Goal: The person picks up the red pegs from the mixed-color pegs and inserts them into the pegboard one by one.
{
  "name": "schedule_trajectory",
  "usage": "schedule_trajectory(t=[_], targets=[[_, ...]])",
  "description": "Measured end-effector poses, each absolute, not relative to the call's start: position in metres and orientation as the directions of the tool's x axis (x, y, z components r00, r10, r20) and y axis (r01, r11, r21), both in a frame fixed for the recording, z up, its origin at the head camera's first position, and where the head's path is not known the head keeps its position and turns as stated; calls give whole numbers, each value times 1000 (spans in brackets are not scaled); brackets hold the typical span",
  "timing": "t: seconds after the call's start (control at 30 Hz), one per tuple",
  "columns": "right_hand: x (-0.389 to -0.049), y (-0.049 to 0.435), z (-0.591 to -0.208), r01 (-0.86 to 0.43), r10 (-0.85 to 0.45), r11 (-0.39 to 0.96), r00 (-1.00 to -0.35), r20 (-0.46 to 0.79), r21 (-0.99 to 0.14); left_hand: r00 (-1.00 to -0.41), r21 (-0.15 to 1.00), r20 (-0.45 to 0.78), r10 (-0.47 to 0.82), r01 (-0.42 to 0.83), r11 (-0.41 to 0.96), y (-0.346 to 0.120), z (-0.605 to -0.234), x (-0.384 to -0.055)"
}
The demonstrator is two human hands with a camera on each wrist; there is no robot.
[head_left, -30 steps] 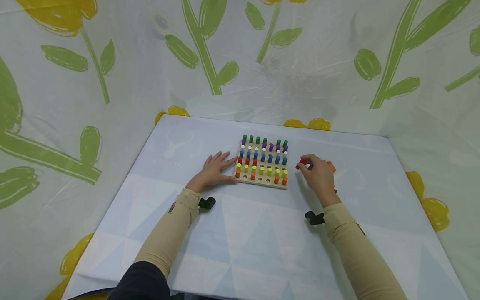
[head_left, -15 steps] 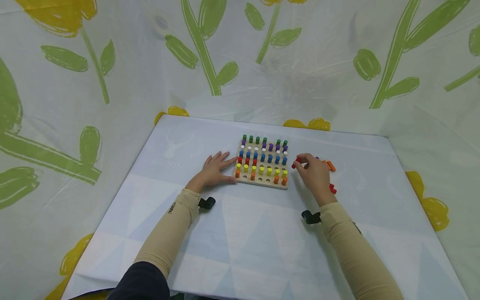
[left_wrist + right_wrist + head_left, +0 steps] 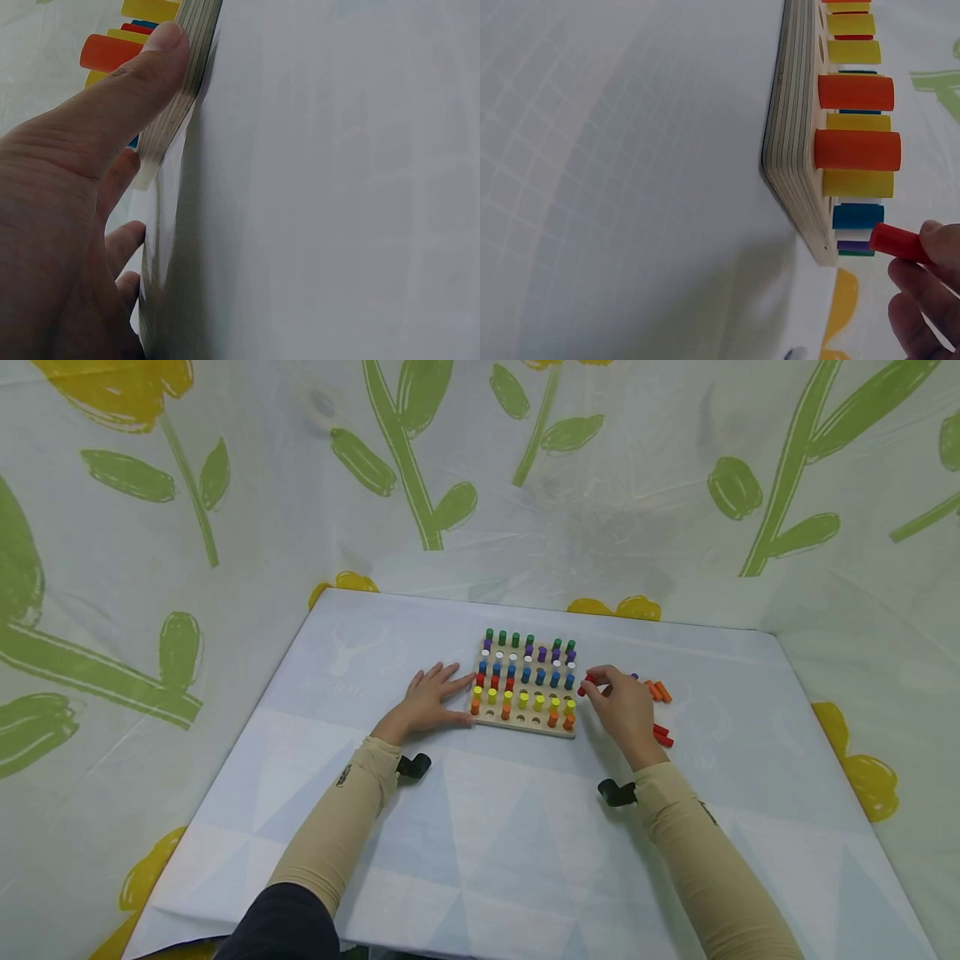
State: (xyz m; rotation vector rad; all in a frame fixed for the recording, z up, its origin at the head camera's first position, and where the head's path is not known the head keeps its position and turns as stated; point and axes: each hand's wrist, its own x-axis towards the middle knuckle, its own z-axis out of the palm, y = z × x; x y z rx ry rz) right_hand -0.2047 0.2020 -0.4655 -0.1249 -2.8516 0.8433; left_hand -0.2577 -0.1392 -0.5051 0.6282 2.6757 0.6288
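A wooden peg board (image 3: 528, 723) stands on the table with rows of green, purple, white, blue, red, yellow and orange pegs. Open holes show in the red and orange rows. My left hand (image 3: 429, 701) lies spread at the board's left side, its thumb (image 3: 139, 79) against the board edge in the left wrist view. Thumb and fingers of my right hand (image 3: 624, 706) pinch a red peg (image 3: 898, 243) by one end. That peg is held in the air, tilted, just off the board's right edge, near the blue peg (image 3: 858, 217) at the row end.
Loose orange pegs (image 3: 662, 692) and red pegs (image 3: 663, 742) lie on the table right of the right hand, with a purple peg (image 3: 634, 676) partly hidden behind it. Black wrist cameras (image 3: 414, 767) stick out from both sleeves. A flower-patterned sheet (image 3: 637, 527) hangs behind the table.
My right hand has moved left with the red peg, closer to the board's right edge, uncovering loose orange and red pegs behind it. The left hand has stayed in place.
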Motion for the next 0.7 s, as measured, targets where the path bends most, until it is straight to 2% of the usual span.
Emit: schedule_trajectory(t=[0.7], targets=[[-207,189,-462,-33,68,847,-983,170,-530,-852,482,-202,483,343,806,-138,-506,-258]])
